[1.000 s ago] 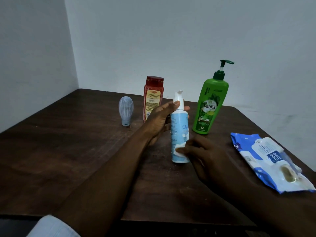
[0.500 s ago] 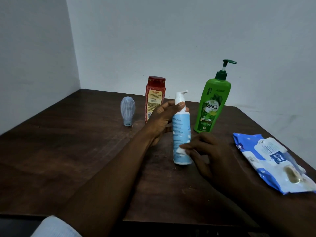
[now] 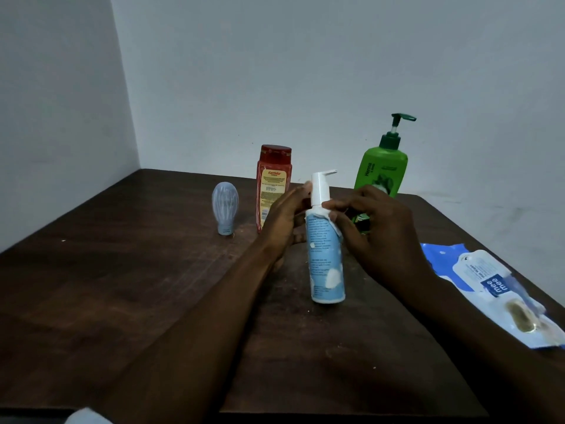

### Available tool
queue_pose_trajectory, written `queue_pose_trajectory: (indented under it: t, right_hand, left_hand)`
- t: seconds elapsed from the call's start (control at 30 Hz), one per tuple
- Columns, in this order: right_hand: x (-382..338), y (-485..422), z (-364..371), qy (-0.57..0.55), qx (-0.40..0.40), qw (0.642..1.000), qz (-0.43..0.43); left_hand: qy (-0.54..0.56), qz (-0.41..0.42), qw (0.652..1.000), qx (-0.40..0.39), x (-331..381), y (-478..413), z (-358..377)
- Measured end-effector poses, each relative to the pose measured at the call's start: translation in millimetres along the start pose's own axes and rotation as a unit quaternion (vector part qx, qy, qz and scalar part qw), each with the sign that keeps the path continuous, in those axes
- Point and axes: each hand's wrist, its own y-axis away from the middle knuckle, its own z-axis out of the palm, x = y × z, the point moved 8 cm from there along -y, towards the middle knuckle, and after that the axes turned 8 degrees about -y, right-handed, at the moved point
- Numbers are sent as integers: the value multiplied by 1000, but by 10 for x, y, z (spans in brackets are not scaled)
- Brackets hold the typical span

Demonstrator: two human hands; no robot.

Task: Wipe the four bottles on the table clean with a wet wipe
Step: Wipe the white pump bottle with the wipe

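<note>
Pale-blue plastic pump bottle (image 3: 326, 255) with a white nozzle, standing mid-table (image 3: 122, 286), steadied at the neck by left hand (image 3: 286, 218) fingers; right hand (image 3: 379, 231) pinching a scrap of white wet wipe (image 3: 331, 220) against its shoulder. Probably mid-wipe on one bottle of four; next, rubbing down the body, then on to red flat-sided bottle (image 3: 273, 185), green pump bottle (image 3: 380, 172), small grey bulb-shaped bottle (image 3: 225, 206)

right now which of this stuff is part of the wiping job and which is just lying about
In the job: light blue pump bottle, green pump bottle, red bottle, small grey-blue bottle, wet wipe, wipes pack.
Lying about: nothing but the table.
</note>
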Motion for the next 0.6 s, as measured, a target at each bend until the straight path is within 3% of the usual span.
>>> queue_pose_trajectory:
  t: [0.3, 0.6]
  right_hand:
    - [-17, 90, -48, 14, 17, 999, -43]
    - [-66, 485, 82, 2, -57, 998, -32]
  left_hand:
    - [17, 11, 1000, -24, -37, -82, 41]
    - [20, -3, 1000, -7, -36, -26, 12]
